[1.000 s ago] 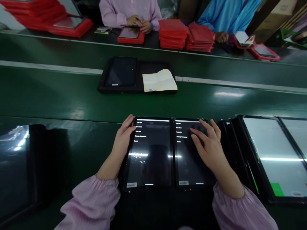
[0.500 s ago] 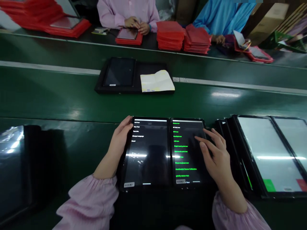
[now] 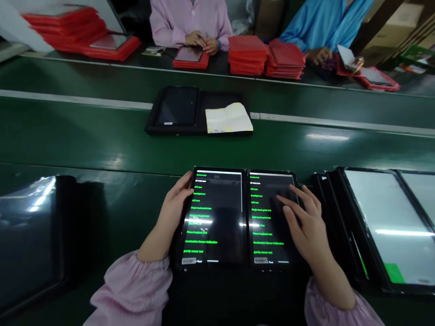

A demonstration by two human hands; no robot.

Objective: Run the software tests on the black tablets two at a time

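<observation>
Two tablets lie side by side in front of me in a dark tray, a left tablet (image 3: 217, 217) and a right tablet (image 3: 268, 213). Both screens show a dark test menu, mostly in green text with a white line near the top. My left hand (image 3: 175, 208) grips the left tablet's outer edge, thumb on the rim and the other fingers partly hidden. Over the right tablet's right side, my right hand (image 3: 307, 217) hovers with its fingers apart, holding nothing. The index fingertip is close to the glass; I cannot tell if it touches.
On my right stand stacked trays with white-screened tablets (image 3: 387, 208); a dark tablet (image 3: 27, 240) lies left. Ahead, a black tray (image 3: 200, 129) bears a tablet and paper (image 3: 229, 118). Beyond, two people sit behind red pouches (image 3: 247, 56).
The left tablet's screen has gone from a short white menu to the green test list. The right hand stays over the right tablet. My view has shifted slightly left.
</observation>
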